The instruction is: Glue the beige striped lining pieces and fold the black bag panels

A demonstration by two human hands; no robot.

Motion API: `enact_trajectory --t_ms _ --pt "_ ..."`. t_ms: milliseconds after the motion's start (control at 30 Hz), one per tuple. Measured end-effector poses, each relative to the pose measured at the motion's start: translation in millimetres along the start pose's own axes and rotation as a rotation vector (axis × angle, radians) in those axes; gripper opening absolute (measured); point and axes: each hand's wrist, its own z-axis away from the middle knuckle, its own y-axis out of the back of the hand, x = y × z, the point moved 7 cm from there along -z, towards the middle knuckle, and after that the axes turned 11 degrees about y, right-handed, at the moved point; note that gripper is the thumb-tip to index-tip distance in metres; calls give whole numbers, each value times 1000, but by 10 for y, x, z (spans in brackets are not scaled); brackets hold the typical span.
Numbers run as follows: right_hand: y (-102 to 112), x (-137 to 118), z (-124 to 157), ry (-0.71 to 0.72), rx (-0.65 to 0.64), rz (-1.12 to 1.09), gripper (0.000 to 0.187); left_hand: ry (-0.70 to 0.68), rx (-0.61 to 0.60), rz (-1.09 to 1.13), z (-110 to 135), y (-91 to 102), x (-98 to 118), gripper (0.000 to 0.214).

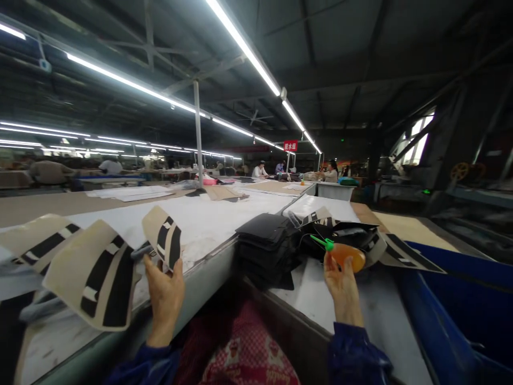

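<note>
Orange bottle, right of frame, gripped by right hand, could drip if squeezed; left hand holds striped panel.

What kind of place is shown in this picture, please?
Most likely a factory workshop: long rows of tube lights run overhead, other people are at tables in the background, and several similar cream-and-black pieces are near the left hand.
</note>
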Motion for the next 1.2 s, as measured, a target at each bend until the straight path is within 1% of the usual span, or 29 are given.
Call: enact_trajectory --t_ms 67,133,233,333,433,533,667,767,833,933,967,1000,1033,1067,1133,1200 --pt "-176 102 -124 -1 -40 -6 37 17 -25 -3 123 3 -40 76" --pt "-422 224 -244 0 -87 -5 36 38 -34 -25 184 -8 -76 74" --pt "-817 445 -459 -2 -128 12 36 66 -52 -58 182 -27 -131 73" --pt "-1109 669 -696 -16 -105 53 37 92 -75 -80 143 -23 -182 70" --pt "-1220 811 -883 -26 -33 99 38 119 -106 -90 129 -9 -208 67" --pt "-1198 811 -983 -18 36 136 39 144 -129 -84 141 1 -210 66" --pt "-1145 609 -1014 -6 62 170 40 169 -127 -55 153 21 -219 65" --pt "-1191 353 -985 1 23 164 38 160 -123 -14 163 55 -217 64" --pt "-1274 160 -942 -2 -26 146 37 145 -108 20 194 104 -192 64" --pt "-1463 -134 -824 -24 -124 113 34 132 -49 80 308 206 -111 61" --pt "-1542 -227 -765 -35 -163 102 33 132 -46 107 368 218 -72 59" --pt "-1627 -315 -693 -49 -203 93 31 136 -68 139 438 201 -28 56" --pt "-1717 -398 -607 -64 -247 84 30 147 -117 176 517 151 19 53" --pt "-1809 -475 -508 -79 -291 77 29 170 -191 218 603 66 66 51" --pt "-1988 -611 -269 -109 -382 63 29 256 -387 315 790 -184 156 50" --pt "-2126 -728 8 -138 -464 52 30 391 -578 418 951 -477 240 55"
